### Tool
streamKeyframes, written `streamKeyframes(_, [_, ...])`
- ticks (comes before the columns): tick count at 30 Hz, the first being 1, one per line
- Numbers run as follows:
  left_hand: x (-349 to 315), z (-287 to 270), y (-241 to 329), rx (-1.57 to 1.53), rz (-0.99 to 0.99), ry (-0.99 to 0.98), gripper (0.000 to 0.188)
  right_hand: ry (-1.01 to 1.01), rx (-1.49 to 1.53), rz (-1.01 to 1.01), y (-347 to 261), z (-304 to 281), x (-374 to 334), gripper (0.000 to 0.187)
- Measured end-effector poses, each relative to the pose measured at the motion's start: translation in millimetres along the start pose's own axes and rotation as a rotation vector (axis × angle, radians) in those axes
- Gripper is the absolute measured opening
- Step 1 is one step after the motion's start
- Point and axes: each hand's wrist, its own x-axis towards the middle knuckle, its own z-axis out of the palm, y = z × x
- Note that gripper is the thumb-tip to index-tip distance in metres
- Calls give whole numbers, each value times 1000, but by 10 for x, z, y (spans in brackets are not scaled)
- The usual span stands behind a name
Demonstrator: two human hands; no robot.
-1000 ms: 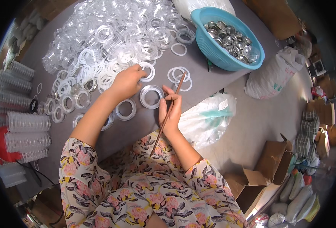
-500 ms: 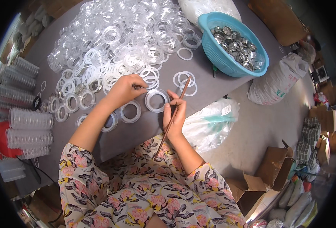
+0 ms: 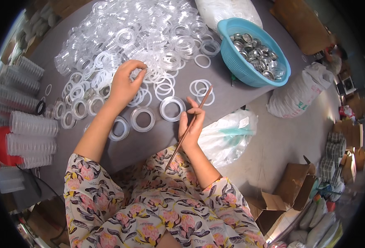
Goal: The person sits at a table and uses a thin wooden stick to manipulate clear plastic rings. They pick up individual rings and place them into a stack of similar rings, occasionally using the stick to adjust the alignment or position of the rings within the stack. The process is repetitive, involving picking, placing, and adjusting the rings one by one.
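Note:
My left hand (image 3: 125, 84) is over the near edge of a heap of clear plastic rings (image 3: 149, 35), beside loose flat white rings (image 3: 104, 74). Its thumb and forefinger are apart, and nothing shows between them. My right hand (image 3: 192, 126) grips a thin brown stick (image 3: 178, 151), which slants from my lap up past the fingers. The thumb of that hand is at the right edge of a clear ring (image 3: 172, 109) with a white rim, lying on the table. A similar ring (image 3: 142, 119) lies to its left.
A blue plastic basket (image 3: 228, 51) of metallic rings stands at the right table edge. Stacks of clear rings (image 3: 31, 144) line the left side, near a red item (image 3: 0, 146). White bags (image 3: 300, 89) and open cardboard boxes (image 3: 294, 184) are on the floor.
My left hand has moved up and left, from beside the clear ring at my right hand to the heap, and its fingers have parted. My right hand still holds the stick.

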Motion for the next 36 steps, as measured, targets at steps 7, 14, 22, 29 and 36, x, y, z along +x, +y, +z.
streamKeyframes(7, [-764,-610,307,-1235,-579,71,19,-209,156,-290,-558,97,-22,31])
streamKeyframes(14, [-1742,-1002,349,-1402,-813,144,22,-650,324,130,-1050,423,-346,31])
streamKeyframes(22, [-2776,-1534,-167,-1039,-937,453,16,-937,306,-244,-1215,889,-946,29])
streamKeyframes(29, [-2756,-1729,-329,-312,-732,561,15,-1048,244,-373,-1087,1131,-1209,30])
streamKeyframes(36, [-2629,-1836,-107,-574,-932,407,14,-982,307,-293,-978,1132,-1300,29])
